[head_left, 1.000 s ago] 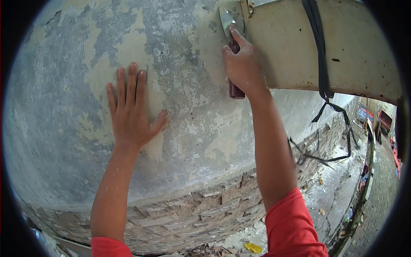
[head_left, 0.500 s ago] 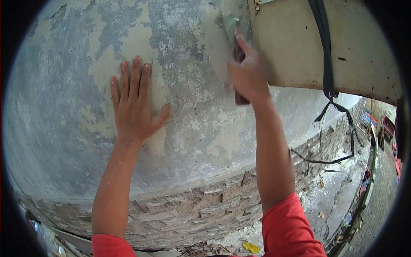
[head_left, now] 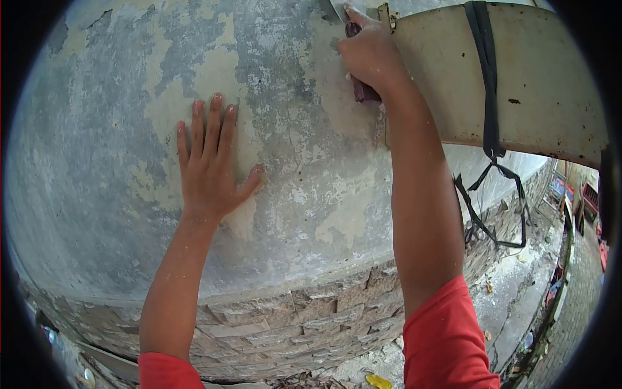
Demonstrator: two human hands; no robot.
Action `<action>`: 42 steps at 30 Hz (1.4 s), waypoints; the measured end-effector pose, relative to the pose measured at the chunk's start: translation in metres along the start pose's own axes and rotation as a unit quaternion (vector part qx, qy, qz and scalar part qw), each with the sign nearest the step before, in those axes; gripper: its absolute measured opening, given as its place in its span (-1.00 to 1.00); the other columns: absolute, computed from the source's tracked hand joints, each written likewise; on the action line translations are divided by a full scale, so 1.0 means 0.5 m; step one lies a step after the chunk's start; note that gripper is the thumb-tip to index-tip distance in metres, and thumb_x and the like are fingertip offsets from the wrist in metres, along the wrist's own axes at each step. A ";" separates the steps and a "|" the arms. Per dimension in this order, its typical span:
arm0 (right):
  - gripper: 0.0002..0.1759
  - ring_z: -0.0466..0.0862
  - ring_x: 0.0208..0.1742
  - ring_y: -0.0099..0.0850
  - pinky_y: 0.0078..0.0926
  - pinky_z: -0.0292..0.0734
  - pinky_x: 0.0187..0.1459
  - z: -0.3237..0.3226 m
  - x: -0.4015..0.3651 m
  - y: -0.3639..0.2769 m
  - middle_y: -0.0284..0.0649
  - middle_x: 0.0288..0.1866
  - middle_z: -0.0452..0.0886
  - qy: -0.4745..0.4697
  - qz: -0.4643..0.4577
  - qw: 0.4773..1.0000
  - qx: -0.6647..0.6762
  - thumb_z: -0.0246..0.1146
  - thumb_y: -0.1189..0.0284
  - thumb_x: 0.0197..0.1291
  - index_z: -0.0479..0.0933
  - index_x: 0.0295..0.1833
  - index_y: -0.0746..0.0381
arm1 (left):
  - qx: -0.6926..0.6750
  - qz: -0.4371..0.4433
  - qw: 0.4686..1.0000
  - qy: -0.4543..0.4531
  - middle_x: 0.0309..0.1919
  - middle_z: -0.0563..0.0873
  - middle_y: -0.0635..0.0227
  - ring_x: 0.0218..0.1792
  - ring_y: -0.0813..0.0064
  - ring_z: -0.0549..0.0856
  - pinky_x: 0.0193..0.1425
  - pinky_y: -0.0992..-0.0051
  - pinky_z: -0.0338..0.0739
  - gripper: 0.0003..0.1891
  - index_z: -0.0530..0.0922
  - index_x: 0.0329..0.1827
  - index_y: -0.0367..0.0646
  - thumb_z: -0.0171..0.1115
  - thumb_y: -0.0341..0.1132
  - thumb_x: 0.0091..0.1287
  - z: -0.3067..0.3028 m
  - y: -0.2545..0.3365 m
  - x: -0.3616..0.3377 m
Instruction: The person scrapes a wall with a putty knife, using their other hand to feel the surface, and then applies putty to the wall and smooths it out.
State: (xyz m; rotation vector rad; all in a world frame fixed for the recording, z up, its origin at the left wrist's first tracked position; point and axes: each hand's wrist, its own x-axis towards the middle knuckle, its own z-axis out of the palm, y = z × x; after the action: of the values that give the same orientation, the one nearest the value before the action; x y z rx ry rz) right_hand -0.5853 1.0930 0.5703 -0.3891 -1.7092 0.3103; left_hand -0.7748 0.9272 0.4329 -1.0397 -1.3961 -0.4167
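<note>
My left hand (head_left: 208, 165) lies flat on the wall (head_left: 291, 194), fingers spread, holding nothing. The wall's grey surface is mottled with patches of pale, flaking paint. Near the top of the view my right hand (head_left: 374, 55) is wrapped round the dark handle of a scraper (head_left: 364, 91). The scraper's blade points up and to the left at the wall and is partly cut off by the top edge. Just right of that hand stands a rusty cream metal panel (head_left: 440, 71).
A black strap (head_left: 484, 78) hangs over the panel, its loose ends dangling below. Rough stone cladding (head_left: 304, 318) lines the wall's foot. Lower right are a debris-strewn concrete strip (head_left: 518, 292) and a brick path (head_left: 580, 285). A yellow scrap (head_left: 378, 381) lies at the bottom.
My right hand has moved up with the scraper, so its blade now reaches the top edge. My left hand remains flat on the wall. The strap's loose ends have swung.
</note>
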 end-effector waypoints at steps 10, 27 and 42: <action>-0.26 0.64 0.08 0.02 -0.25 0.52 0.14 -0.009 0.037 -0.026 0.14 0.08 0.62 0.018 -0.029 0.999 -0.026 0.15 0.47 -0.04 0.39 0.40 0.05 | -0.009 0.001 1.000 -0.013 0.57 0.02 0.25 0.58 0.16 -0.08 0.57 0.02 -0.24 -0.08 0.07 0.56 -0.08 0.20 0.07 0.16 -0.005 -0.004 -0.003; -0.27 0.66 -0.03 0.05 -0.17 0.53 0.03 0.065 -0.139 -0.030 0.18 -0.12 0.65 -0.037 -0.072 0.997 -0.020 0.09 0.58 0.03 0.32 0.43 0.11 | 0.057 -0.032 0.993 0.101 0.58 -0.02 0.39 0.58 0.32 -0.07 0.62 0.24 -0.19 -0.13 -0.01 0.58 0.01 0.03 0.23 0.32 -0.004 -0.137 0.212; -0.26 0.66 -0.02 0.06 -0.19 0.55 0.08 0.097 -0.033 -0.288 0.15 -0.08 0.65 -0.155 -0.013 0.986 -0.064 0.08 0.54 0.03 0.32 0.44 0.05 | 0.110 0.004 0.982 0.152 0.58 -0.04 0.39 0.58 0.35 -0.08 0.63 0.28 -0.18 -0.11 -0.07 0.59 0.01 -0.09 0.33 0.34 -0.037 -0.364 0.183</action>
State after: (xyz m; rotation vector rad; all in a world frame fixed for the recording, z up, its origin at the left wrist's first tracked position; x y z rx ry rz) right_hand -0.6427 0.9561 0.6070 -0.4296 -2.0446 0.2508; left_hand -0.8878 0.8473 0.5832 -0.7658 -1.1346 -0.3876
